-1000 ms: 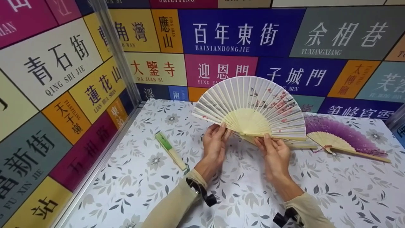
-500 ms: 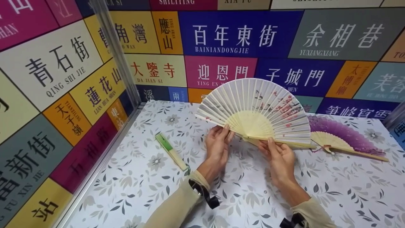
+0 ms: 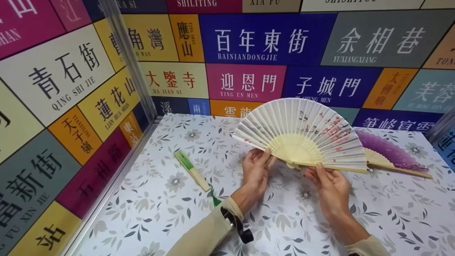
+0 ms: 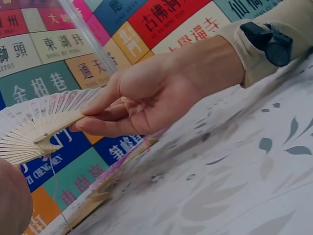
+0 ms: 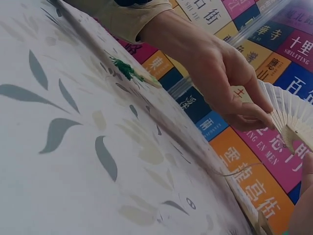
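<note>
A spread white folding fan (image 3: 298, 133) with red blossoms is held up above the table in the head view. My left hand (image 3: 256, 170) pinches its left edge rib between thumb and fingers. At the lower right rib, my right hand (image 3: 330, 190) pinches the guard stick. The left wrist view shows the right hand (image 4: 156, 93) gripping the fan (image 4: 44, 117) from across, with part of the left hand (image 4: 13, 200) in the corner. In the right wrist view, the left hand (image 5: 227, 78) holds the fan (image 5: 288, 110) near its pivot.
An open purple fan (image 3: 394, 151) lies behind the right hand, partly covered by the white fan. A closed green fan (image 3: 192, 170) with a green tassel (image 3: 215, 198) rests left of the left hand. Printed panels (image 3: 245, 39) stand along the back and left of the flower-patterned tabletop (image 3: 284, 227).
Both hands have moved right and slightly down with the white fan, which stays spread. It covers more of the purple fan now, and the green tassel has come into view.
</note>
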A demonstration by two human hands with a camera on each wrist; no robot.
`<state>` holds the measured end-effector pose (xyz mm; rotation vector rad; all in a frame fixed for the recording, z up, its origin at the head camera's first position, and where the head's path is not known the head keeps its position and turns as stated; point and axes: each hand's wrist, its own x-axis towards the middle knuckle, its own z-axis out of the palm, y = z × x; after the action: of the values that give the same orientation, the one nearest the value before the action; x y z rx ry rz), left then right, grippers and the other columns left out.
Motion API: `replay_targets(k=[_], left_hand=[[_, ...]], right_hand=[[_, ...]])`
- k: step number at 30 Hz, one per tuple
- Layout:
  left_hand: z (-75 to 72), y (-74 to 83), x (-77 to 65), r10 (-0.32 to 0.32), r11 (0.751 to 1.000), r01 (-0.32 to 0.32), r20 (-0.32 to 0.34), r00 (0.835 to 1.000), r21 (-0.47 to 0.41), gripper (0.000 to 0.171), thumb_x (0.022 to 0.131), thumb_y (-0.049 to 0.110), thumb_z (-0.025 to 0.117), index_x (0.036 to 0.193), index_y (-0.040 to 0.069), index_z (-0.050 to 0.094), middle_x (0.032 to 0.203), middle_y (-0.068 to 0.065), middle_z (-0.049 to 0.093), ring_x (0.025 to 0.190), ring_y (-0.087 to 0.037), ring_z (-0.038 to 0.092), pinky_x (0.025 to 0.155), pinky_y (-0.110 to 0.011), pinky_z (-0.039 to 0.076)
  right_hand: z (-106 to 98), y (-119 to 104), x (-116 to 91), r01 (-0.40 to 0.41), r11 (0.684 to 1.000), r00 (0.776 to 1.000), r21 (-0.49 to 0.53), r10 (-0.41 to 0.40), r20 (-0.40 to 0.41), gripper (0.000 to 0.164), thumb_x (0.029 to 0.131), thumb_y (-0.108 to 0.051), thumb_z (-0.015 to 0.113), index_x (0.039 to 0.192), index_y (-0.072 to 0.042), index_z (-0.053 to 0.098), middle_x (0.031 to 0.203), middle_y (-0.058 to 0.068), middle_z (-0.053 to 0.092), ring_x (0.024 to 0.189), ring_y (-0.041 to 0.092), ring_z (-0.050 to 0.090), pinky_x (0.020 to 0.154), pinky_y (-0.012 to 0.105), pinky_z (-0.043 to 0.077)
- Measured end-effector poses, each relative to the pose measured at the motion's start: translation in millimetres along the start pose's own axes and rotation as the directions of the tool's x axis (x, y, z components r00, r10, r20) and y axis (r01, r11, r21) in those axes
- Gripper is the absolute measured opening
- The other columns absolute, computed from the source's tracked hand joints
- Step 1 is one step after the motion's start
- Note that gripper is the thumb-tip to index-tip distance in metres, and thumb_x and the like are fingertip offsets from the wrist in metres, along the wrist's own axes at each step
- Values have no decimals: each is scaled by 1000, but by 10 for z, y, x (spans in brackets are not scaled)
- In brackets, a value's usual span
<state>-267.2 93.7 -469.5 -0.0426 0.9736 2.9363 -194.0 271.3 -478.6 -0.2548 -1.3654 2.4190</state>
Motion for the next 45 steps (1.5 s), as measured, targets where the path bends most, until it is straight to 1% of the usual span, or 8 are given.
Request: replay_targets(k=[6, 11, 21, 24, 31, 37, 41, 45], left_hand=[[47, -205, -107, -82, 994, 83, -19, 996, 68, 21, 90, -4, 71, 106, -3, 57, 106, -18, 68, 93, -26, 73, 92, -39, 63], [111, -406, -175, -163, 976, 170, -60, 985, 135, 20, 86, -2, 75, 101, -3, 62, 101, -18, 72, 87, -24, 75, 86, -36, 65], [310, -833, -392, -261, 924, 288, -136, 956, 253, 18, 87, 2, 75, 100, -4, 64, 94, -17, 72, 81, -24, 75, 79, -33, 66], [348, -945, -440, -283, 906, 314, -146, 948, 284, 14, 90, 3, 73, 98, -4, 65, 89, -18, 72, 78, -24, 75, 76, -32, 66], [406, -1171, -573, -343, 865, 368, -135, 930, 340, 11, 94, 5, 68, 94, -5, 65, 84, -25, 74, 79, -31, 77, 73, -35, 67], [501, -1273, -639, -360, 853, 389, -148, 921, 349, 8, 94, 1, 66, 94, -5, 61, 83, -28, 73, 80, -38, 76, 73, -39, 67], [551, -1317, -668, -376, 838, 412, -168, 911, 359, 6, 95, 0, 63, 96, -3, 57, 81, -28, 72, 79, -40, 75, 72, -42, 67], [591, -1350, -687, -398, 820, 435, -176, 900, 371, 8, 97, 0, 59, 96, -1, 52, 79, -28, 72, 77, -40, 75, 70, -43, 67]], right_hand=[[-288, -138, -12, 1, 1000, 1000, -24, -2, -26, 34, 95, -15, 68, 118, 6, 55, 96, 13, 75, 87, 19, 75, 88, 29, 62], [-559, -267, -10, -30, 999, 997, 33, 33, -73, 27, 92, -10, 72, 112, 4, 61, 94, 15, 76, 84, 20, 76, 86, 29, 62], [-1129, -457, -97, -75, 997, 987, 34, 79, -140, 21, 89, -8, 75, 106, 1, 66, 91, 15, 77, 83, 21, 77, 84, 28, 63], [-1285, -510, -110, -119, 993, 969, -11, 114, -218, 26, 86, -14, 79, 108, -3, 68, 91, 11, 78, 84, 18, 77, 82, 27, 63], [-1621, -626, -128, -365, 910, 839, -198, 229, -493, 34, 86, -35, 76, 116, -21, 65, 89, -4, 74, 87, 8, 74, 80, 23, 64], [-1812, -696, -116, -441, 871, 791, -217, 262, -553, 47, 92, -39, 66, 136, -27, 54, 84, -10, 73, 85, 8, 74, 75, 23, 64], [-1910, -762, -119, -531, 782, 761, -328, 270, -590, 62, 97, -44, 54, 152, -21, 39, 75, -16, 69, 76, 4, 72, 66, 20, 62], [-2065, -786, -111, -587, 686, 746, -431, 250, -617, 63, 102, -46, 43, 156, -14, 32, 69, -20, 63, 67, 0, 68, 58, 18, 60]])
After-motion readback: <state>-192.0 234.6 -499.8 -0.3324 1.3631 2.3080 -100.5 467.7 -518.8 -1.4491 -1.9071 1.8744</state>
